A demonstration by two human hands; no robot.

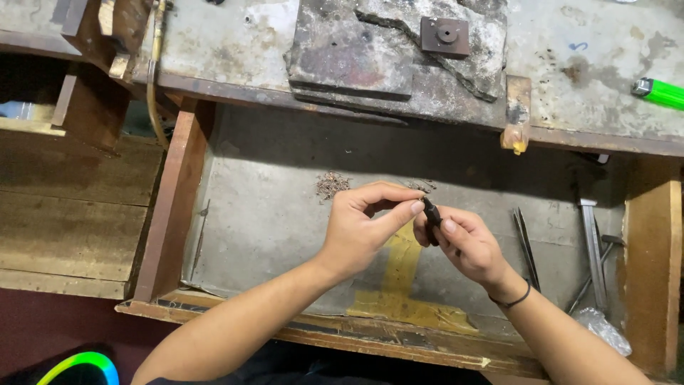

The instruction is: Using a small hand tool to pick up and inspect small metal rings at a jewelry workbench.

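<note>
My left hand [363, 224] and my right hand [467, 246] meet over an open metal-lined drawer [263, 207] under a workbench. A small dark, short tool or piece [431, 216] stands upright between the thumb and fingers of my right hand. My left thumb and forefinger pinch at its upper end; whatever tiny thing they hold there is too small to make out. A dark band circles my right wrist.
Tweezers [526, 242] and flat metal tools [593, 246] lie at the drawer's right, with a clear plastic bag [604, 329] near its front corner. A small pile of filings [331, 184] lies behind my hands. On the bench above sit a scorched slab [370, 53], a small square block [445, 36] and a green lighter [659, 93].
</note>
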